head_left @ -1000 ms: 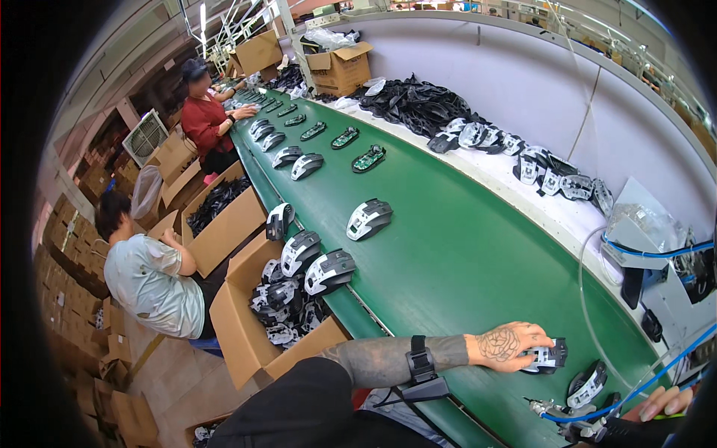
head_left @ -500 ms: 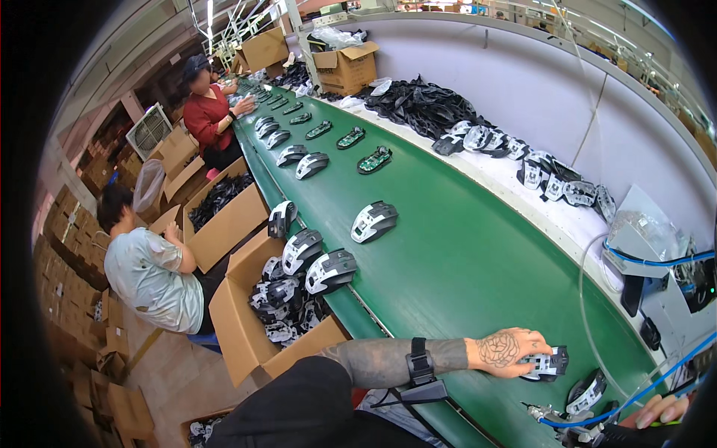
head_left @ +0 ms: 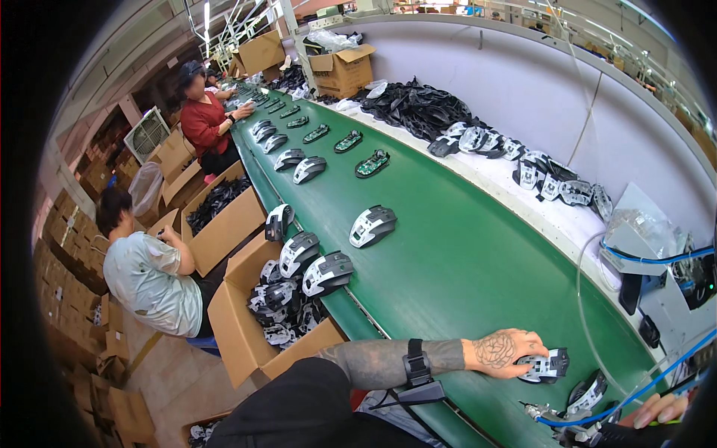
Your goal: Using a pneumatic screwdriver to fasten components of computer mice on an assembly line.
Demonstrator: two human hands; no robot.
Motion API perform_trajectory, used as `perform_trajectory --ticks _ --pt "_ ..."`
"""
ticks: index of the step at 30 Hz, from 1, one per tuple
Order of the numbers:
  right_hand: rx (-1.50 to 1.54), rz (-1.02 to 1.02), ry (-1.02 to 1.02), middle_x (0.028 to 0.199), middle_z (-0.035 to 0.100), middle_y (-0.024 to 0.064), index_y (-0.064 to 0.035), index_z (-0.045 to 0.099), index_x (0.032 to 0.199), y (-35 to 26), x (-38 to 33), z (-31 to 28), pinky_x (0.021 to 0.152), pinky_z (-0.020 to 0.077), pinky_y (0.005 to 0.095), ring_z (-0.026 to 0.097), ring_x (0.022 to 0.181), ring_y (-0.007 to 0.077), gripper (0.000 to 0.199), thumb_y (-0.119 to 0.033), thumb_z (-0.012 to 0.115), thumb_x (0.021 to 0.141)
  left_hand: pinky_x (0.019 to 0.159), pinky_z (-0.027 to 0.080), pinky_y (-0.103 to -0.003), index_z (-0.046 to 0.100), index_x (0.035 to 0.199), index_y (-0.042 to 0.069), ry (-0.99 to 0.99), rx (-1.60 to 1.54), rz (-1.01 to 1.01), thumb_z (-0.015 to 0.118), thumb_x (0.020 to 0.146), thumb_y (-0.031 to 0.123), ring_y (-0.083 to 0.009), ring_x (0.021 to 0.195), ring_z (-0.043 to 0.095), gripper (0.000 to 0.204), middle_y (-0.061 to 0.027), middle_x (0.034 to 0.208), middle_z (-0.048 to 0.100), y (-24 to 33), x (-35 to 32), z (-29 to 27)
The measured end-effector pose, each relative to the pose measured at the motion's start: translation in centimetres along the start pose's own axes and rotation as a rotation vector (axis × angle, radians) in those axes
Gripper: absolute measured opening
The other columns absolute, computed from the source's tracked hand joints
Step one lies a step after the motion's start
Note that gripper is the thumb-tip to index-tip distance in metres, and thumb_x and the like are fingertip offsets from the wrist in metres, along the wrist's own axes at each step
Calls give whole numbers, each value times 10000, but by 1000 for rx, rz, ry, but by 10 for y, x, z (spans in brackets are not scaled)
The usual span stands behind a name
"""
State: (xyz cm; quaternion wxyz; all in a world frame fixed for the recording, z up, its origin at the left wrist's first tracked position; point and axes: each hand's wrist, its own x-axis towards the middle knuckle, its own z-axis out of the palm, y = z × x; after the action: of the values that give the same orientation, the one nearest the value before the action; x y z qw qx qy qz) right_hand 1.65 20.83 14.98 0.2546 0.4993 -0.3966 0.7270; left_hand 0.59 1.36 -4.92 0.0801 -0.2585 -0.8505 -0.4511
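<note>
Left hand [head_left: 506, 351], lower right of the frame, lies palm down on the green conveyor belt [head_left: 463, 261] — fingers curled over a white-and-black mouse shell [head_left: 545, 366], gripping its near end. The shell sits flat on the belt, at the hand's fingertips. A black wrist strap [head_left: 415, 362] circles the same forearm.

Right hand [head_left: 659, 408] shows only at the bottom right edge; a few fingertips are visible near a blue hose [head_left: 635, 392], and whether they are closed on anything cannot be told. Just left of it, another mouse shell [head_left: 588, 392] rests beside the hose.

Mid-frame on the belt: 1 lone mouse shell [head_left: 373, 225], well apart from the hand. At the belt's left edge, 3 more shells [head_left: 302, 254] sit close together above an open cardboard box [head_left: 246, 328] filled with the same parts.

Upper centre — green circuit boards [head_left: 371, 163] spaced along the belt. Right of the belt, a white shelf [head_left: 523, 201] carries heaps of black and white shell parts.

Left side: 1 seated person in a pale shirt [head_left: 149, 276]; further up, another in red [head_left: 203, 123].
</note>
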Motion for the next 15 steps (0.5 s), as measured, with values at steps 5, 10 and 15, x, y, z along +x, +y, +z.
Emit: perform_trajectory --ticks 5,10,15 --pt "-33 -25 87 825 501 171 48 404 1113 -5 0 5 451 406 308 507 670 248 731 -630 338 849 854 412 -387 534 1096 85 8 -17 31 560 774 150 -271 956 533 329 -87 1080 524 2 3 7" --pt "-45 -29 70 808 499 172 54 403 1104 -3 -2 4 435 406 310 501 631 246 723 -621 327 855 804 428 -365 568 1006 86 72 -54 59 572 762 132 -246 907 535 248 -72 1030 526 0 0 5" --pt "-85 -41 92 779 503 171 71 395 1097 -2 -2 4 417 411 307 499 610 242 731 -615 320 858 793 431 -352 610 894 93 31 -37 55 590 746 147 -241 892 527 159 -76 1038 514 5 -1 1"
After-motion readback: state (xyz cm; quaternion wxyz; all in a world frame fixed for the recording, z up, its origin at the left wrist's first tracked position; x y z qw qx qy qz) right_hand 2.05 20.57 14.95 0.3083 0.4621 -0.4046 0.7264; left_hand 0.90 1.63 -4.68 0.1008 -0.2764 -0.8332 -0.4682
